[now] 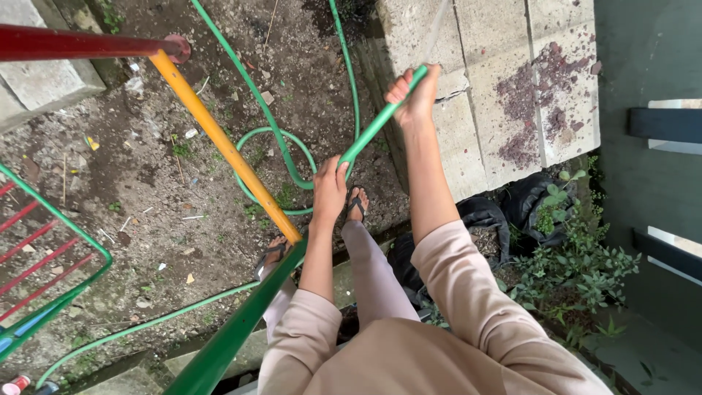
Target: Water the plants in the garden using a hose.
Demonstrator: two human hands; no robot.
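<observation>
At the far left a red-and-green frame [44, 256] stands over bare dirt [153, 212], and a red bar [80, 42] runs in from the top left corner to meet a yellow pole [227, 146]. That pole slants down to the right and joins a green pole [234, 333] that carries on toward the bottom edge. A green hose [292, 157] lies looped on the dirt behind them, one strand trailing up to the top edge and another curving along the ground at lower left. The left hand [329, 192] is closed around the hose, fingers wrapped over the top and thumb underneath, just above a sandalled foot [356, 205]. From that grip the hose runs straight and taut, its long axis slanting up and to the right, to the right hand [413, 95]. The right hand is curled shut around the hose near its tip, which pokes out past the fingers and points toward the upper right. A thin stream of water [436, 25] leaves the tip in the same line, over the concrete slabs [504, 80], one of which carries a dark reddish stain. To the right, below the slabs, lie black bags [526, 201] and small green plants [578, 271], with a dark green wall [647, 58] at the edge.
</observation>
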